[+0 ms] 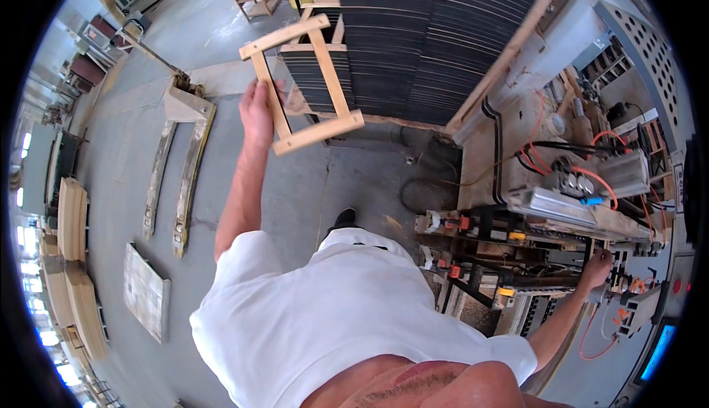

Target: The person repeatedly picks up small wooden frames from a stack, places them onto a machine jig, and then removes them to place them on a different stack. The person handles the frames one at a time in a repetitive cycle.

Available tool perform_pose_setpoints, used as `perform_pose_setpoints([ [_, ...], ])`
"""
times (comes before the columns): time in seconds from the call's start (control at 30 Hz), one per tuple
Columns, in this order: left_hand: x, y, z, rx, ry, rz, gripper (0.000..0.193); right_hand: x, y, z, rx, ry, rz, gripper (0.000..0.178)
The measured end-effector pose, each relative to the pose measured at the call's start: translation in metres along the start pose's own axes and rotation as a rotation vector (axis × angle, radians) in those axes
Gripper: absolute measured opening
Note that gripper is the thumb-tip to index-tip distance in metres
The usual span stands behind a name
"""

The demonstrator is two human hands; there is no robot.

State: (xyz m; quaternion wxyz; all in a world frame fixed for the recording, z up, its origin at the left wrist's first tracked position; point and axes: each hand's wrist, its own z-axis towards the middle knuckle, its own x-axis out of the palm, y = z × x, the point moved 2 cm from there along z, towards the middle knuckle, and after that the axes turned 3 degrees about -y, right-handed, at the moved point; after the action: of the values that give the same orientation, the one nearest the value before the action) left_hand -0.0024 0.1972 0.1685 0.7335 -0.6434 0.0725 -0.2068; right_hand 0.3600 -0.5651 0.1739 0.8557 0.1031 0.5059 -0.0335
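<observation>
A small rectangular frame of pale wood is raised on the left, its two longer end rails sticking out past the side bars. My left hand is closed on its near side bar, with part of the fingers hidden behind the wood. On the far right my right arm stretches over to a machine with metal rails, cylinders and orange hoses. There my right hand looks closed against the machine's parts; what it grips, if anything, is too small to make out.
Dark slatted stacks rise in front, behind the wooden frame. A pallet jack stands on the floor at left, near a flat board. Stacked wooden boards line the left edge. A hose lies by the machine.
</observation>
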Motion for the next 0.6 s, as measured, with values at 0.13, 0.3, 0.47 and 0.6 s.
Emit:
perform_pose_setpoints([
  [0.13,-0.031,0.016,0.141,-0.143,0.11,0.014,0.034,-0.042,0.064,-0.083,-0.026,-0.332,0.575,0.023],
  [0.3,-0.028,0.072,0.296,-0.235,0.222,0.266,0.034,-0.048,0.183,-0.218,-0.044,-0.112,0.77,0.009],
  [0.47,0.03,0.123,0.34,-0.111,0.381,0.545,0.04,0.02,0.229,-0.337,0.11,0.304,0.989,0.008],
  [0.6,0.067,0.134,0.333,0.03,0.417,0.759,0.048,0.066,0.225,-0.407,0.204,0.495,0.789,0.016],
])
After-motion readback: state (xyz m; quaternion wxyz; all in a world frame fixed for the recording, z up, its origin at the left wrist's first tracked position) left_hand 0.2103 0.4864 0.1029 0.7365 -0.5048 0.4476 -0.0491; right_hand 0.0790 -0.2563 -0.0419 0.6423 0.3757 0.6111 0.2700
